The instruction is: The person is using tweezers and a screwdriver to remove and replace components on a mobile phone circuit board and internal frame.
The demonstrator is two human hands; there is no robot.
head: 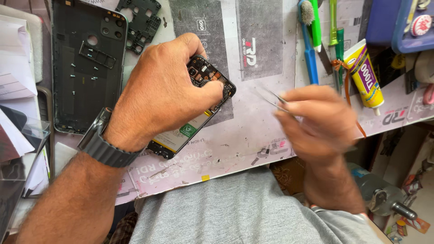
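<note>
My left hand (162, 92) lies over an opened phone (203, 81) with its back off, fingers gripping its top end where the bare circuit board shows. The battery end (178, 135) sticks out below my palm. The phone rests on a pale work mat (253, 135). My right hand (321, 119), blurred, pinches metal tweezers (271, 97) whose tips point left toward the phone, a short gap away.
The phone's dark back cover (86, 68) lies at the far left with small screws in it, a black inner frame (142, 20) beside it. Toothbrushes (309, 40), a glue tube (366, 74) and other tools lie at the right. Papers (16, 68) sit at the left edge.
</note>
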